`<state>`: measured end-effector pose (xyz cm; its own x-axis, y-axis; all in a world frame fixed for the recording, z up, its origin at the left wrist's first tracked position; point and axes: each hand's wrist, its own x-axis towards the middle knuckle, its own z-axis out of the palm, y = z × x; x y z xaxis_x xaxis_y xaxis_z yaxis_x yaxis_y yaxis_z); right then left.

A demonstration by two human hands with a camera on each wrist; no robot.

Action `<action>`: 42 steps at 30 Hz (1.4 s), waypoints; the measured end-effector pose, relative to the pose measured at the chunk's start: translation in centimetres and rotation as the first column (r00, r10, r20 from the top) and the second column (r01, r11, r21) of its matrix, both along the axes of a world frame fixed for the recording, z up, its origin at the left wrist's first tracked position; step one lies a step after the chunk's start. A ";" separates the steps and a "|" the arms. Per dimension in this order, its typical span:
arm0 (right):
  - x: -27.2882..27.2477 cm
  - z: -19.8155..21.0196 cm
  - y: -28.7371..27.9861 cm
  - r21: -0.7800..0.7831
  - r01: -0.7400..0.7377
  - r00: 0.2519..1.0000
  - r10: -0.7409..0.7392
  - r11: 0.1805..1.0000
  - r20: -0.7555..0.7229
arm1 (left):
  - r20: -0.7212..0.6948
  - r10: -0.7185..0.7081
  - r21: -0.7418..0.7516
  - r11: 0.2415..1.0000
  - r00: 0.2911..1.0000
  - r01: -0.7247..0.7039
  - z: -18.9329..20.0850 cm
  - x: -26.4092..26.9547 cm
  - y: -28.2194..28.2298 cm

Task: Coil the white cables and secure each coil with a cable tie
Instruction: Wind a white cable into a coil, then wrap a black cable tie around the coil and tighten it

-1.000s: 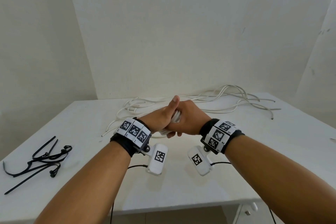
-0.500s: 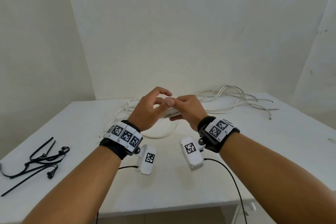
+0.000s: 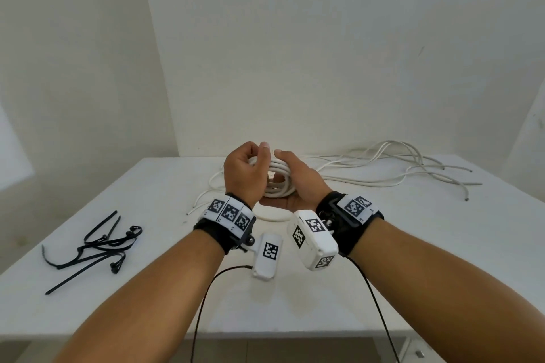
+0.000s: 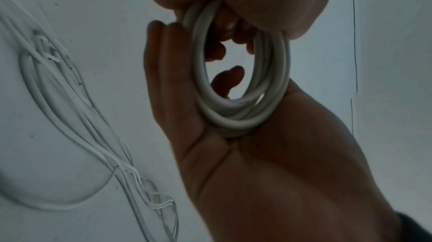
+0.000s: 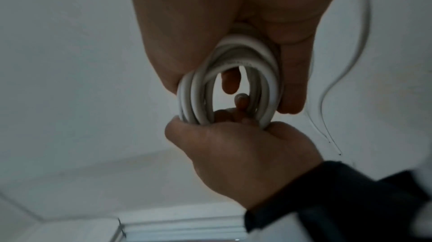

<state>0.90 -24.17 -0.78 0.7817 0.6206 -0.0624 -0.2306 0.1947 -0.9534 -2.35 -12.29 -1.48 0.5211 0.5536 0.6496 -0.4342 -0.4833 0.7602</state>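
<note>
A small coil of white cable (image 3: 278,175) is held above the table (image 3: 165,289) between both hands. My left hand (image 3: 256,159) has its fingers curled round the coil's left side; the right wrist view shows this grip on the coil (image 5: 233,48) from below, with the left hand (image 5: 233,150) closed. My right hand (image 3: 290,165) lies palm up under the coil, thumb over it. In the left wrist view the coil (image 4: 233,122) sits in the right palm (image 4: 268,172). A loose tail of cable (image 3: 271,217) curves on the table beneath.
More loose white cables (image 3: 383,165) sprawl across the back right of the table. A bundle of black cable ties (image 3: 100,244) lies at the left. Walls stand close behind and to the left, and the table's front edge is near my forearms.
The left hand, open over the cable half a second ago, now curls round the coil. The right hand has turned palm up beneath it.
</note>
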 end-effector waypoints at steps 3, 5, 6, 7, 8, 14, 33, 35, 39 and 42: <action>-0.5 0.2 1.2 -0.106 0.100 0.966 -0.071 0.989 0.248 | -0.040 0.027 0.019 0.999 0.999 -0.027 0.3 -0.2 1.6; -0.7 0.0 2.3 -0.173 0.229 0.814 -0.091 0.958 0.574 | -0.085 0.059 0.001 0.998 0.995 -0.059 0.2 -0.8 2.8; -0.6 -0.3 2.9 -0.193 0.257 0.717 -0.053 0.947 0.695 | -0.108 0.065 -0.036 0.997 0.992 -0.069 0.2 -1.2 3.6; -0.6 -0.6 3.5 -0.216 0.258 0.640 0.001 0.942 0.769 | -0.135 0.068 -0.073 0.994 0.989 -0.079 0.1 -1.5 4.4; -0.6 -0.8 4.1 -0.238 0.250 0.576 0.053 0.939 0.816 | -0.166 0.072 -0.100 0.991 0.984 -0.089 0.1 -1.9 5.3; -1.0 -1.2 8.5 -0.424 0.272 0.365 0.316 0.864 0.876 | -0.356 0.014 -0.211 0.973 0.934 -0.095 -0.7 -4.5 9.4; -5.1 -0.6 22.2 -0.566 -0.021 0.415 0.522 0.824 0.745 | -0.543 0.206 -0.273 0.873 0.814 -0.404 -1.0 -13.5 22.3; -5.0 -1.6 22.4 -0.644 0.007 0.349 0.602 0.765 0.718 | -0.545 0.251 -0.287 0.841 0.800 -0.459 -1.6 -14.3 23.9; -6.3 -3.7 23.1 -0.823 0.087 0.117 0.815 0.561 0.568 | -0.556 0.281 -0.310 0.803 0.782 -0.509 -2.5 -15.3 25.7; -6.9 -4.6 23.9 -0.865 0.083 0.126 0.855 0.495 0.502 | -0.558 0.285 -0.308 0.801 0.779 -0.514 -2.8 -15.4 25.9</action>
